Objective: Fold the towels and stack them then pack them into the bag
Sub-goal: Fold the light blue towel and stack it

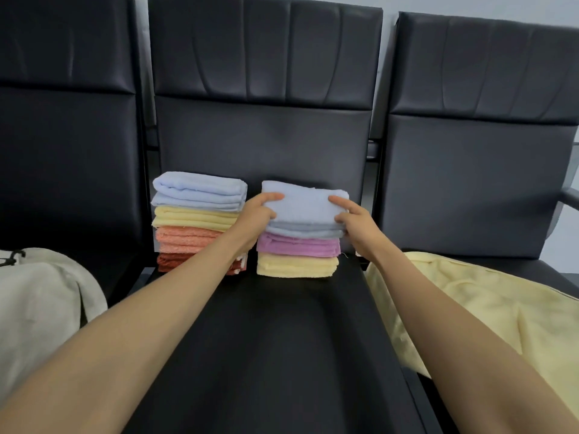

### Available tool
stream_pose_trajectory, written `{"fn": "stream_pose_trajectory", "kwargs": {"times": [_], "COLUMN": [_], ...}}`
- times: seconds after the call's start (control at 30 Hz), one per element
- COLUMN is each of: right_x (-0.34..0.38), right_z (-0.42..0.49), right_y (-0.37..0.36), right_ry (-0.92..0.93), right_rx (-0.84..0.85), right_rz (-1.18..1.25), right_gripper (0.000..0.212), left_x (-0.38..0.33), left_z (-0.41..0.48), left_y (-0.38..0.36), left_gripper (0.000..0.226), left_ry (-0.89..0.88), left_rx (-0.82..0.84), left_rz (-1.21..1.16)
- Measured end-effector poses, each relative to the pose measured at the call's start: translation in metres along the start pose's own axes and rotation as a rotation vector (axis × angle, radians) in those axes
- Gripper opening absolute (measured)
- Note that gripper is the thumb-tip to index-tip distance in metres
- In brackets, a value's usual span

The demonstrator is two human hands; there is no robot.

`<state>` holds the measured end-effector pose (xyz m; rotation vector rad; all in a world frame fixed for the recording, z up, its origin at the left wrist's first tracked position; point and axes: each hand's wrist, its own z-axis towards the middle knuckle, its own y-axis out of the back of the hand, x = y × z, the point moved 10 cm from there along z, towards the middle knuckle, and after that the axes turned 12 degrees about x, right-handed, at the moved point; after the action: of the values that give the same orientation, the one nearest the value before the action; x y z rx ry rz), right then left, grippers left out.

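Arms stretched far; left hand [255, 216] and right hand [355, 222] grip blue towel [305, 203] by sides, fingers [341, 202] curled round it, atop purple towel [297, 245], yellow towel [296, 266]. Bag [47, 296] near left, contents unclear.

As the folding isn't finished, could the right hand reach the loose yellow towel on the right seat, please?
Probably yes: the loose yellow towel lies uncovered beside the right forearm. The right hand must first release the blue towel it grips with the left hand.
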<state>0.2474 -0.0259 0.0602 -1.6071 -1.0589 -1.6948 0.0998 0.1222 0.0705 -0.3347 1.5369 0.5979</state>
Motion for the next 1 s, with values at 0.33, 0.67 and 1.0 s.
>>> {"fn": "stream_pose_trajectory", "kwargs": {"times": [0.33, 0.67, 1.0], "right_x": [-0.039, -0.009, -0.022], "right_z": [0.046, -0.011, -0.072], "right_y": [-0.007, -0.040, -0.016], "right_ry": [-0.031, 0.352, 0.069], "right_rx": [-0.089, -0.256, -0.121], "right_rz": [-0.437, -1.135, -0.725], "right_gripper": [0.040, 0.028, 0.063], "left_x": [0.051, 0.041, -0.003], "left_z": [0.030, -0.009, -0.053], "left_y": [0.003, -0.034, -0.047], "left_gripper": [0.044, 0.056, 0.069], "left_ry": [0.113, -0.069, -0.109], "left_rx": [-0.013, -0.032, 0.029], "left_rz": [0.313, 1.125, 0.867]}}
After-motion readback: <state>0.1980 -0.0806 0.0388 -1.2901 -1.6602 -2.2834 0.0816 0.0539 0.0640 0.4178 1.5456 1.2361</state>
